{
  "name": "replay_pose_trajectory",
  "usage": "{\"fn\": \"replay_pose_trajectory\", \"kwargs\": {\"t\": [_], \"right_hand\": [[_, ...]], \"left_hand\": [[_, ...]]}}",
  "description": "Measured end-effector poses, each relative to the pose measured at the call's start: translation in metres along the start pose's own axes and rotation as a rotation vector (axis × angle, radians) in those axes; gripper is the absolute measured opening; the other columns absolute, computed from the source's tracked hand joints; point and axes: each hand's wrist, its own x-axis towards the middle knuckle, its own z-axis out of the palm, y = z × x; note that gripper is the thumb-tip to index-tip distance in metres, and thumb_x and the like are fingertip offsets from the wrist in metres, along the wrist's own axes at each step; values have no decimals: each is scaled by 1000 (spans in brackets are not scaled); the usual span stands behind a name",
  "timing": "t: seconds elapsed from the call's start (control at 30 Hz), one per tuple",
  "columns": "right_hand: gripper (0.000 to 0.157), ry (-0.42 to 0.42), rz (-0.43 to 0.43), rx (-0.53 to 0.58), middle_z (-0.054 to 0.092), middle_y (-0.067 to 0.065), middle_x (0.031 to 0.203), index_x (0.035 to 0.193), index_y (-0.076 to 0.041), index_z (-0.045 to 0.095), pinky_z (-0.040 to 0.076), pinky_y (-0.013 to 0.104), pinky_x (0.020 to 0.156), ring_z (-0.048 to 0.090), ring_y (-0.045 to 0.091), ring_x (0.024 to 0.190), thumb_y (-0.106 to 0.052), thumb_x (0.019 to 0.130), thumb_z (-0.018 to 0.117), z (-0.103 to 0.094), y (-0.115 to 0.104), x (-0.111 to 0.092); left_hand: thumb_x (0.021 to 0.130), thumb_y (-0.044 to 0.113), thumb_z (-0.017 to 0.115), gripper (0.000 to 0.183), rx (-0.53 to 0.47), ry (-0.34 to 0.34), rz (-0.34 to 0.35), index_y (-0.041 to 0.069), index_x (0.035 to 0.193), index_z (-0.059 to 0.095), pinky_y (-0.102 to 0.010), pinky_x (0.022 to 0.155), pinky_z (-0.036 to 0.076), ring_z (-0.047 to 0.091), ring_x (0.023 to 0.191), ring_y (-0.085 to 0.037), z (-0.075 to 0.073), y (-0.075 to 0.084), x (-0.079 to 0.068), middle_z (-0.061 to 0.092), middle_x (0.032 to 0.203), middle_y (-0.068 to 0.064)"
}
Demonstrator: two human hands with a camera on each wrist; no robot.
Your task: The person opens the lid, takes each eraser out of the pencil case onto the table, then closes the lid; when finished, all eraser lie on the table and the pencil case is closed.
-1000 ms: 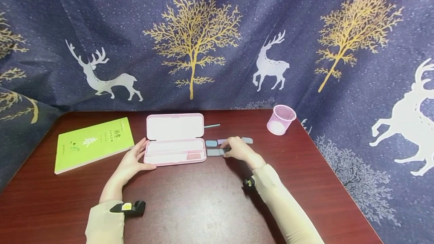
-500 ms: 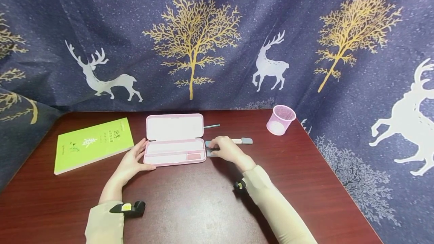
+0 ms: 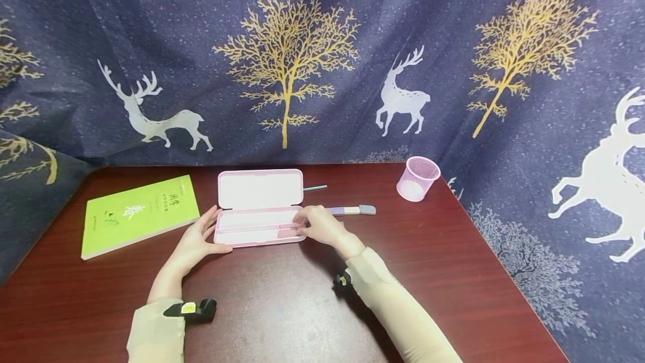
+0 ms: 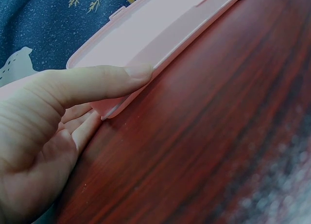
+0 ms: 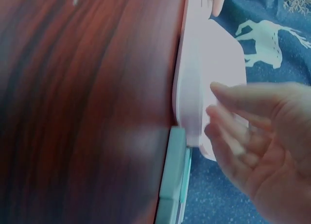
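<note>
A pink pencil case (image 3: 247, 237) lies with its lid (image 3: 260, 189) raised behind it. The person's left hand (image 3: 194, 240) grips its left end; in the left wrist view the thumb (image 4: 116, 80) lies along the front rim and the fingers reach behind the corner. Over the case's right end is the right hand (image 3: 325, 227), above the small pink compartment (image 3: 287, 233). Its thumb and fingers (image 5: 238, 100) are apart and loosely bent, with nothing visible between them. Grey-green flat blocks (image 5: 172, 170) lie against that end, mostly hidden by the right hand in the head view.
A row of purple, white and blue-grey flat pieces (image 3: 368, 210) extends to the right. A thin green stick (image 3: 315, 187) pokes out behind the lid. A green book (image 3: 141, 214) lies left, and a pink mesh pen holder (image 3: 418, 178) stands back right.
The right hand has slid left along the flat blocks to the case's right end, uncovering the purple and white pieces. The left hand and the case have stayed put.
</note>
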Motion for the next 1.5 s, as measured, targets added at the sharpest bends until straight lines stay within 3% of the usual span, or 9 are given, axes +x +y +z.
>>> {"fn": "replay_pose_trajectory", "kwargs": {"t": [0.17,0.5,1.07,1.5], "right_hand": [[21,13,38,26,74,10,94,103,-2,72,57,25,74,70,20,87,-5,83,74,3,-5,3],[18,-6,-6,7,75,8,96,102,-4,73,59,30,81,72,20,90,-6,84,73,6,-14,5],[19,-37,-39,-4,76,7,98,104,-4,72,56,28,89,72,17,98,-5,85,71,11,-20,6],[18,-51,-57,-67,77,2,99,106,-6,75,56,26,87,71,15,98,-6,89,68,16,-18,9]], "left_hand": [[70,17,88,120,5,2,-7,2,157,7,-47,114,31,26,145,-44,0,0,0,19,161,-23],[71,18,88,119,10,3,-11,2,156,7,-48,114,32,26,145,-44,0,2,0,19,161,-23],[71,17,88,119,3,-3,-18,2,157,7,-48,114,31,26,145,-44,0,2,0,18,161,-23],[70,16,88,119,1,0,-15,2,157,7,-46,114,32,26,145,-44,0,1,0,19,161,-23]]}}
